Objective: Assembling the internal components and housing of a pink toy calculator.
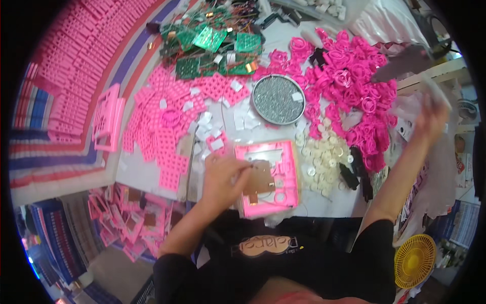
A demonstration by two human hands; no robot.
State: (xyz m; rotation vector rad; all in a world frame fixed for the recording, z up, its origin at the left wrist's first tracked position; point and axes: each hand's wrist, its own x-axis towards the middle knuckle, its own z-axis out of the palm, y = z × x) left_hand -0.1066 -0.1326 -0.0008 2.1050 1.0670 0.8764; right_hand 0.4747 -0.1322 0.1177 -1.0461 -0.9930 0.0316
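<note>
Black shirt (329, 253) at six o'clock; pink casing (288, 175), long axis twelve-to-six, lies at three o'clock from the nearer, curled left hand (224, 177); right hand (432, 121), blurred, well off towards two. Whether either pinches anything, I can't tell.

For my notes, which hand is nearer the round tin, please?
Left: the left hand is below-left of the round tin; the right hand is farther, to its right.

Left hand (225, 181) at flat brown sheet (260, 177) on pink rectangular plastic casing (263, 208). Right hand (431, 121) raised at right, blurred. Round metal tin (279, 123) beyond casing; green circuit boards (210, 38) at far side.
</note>
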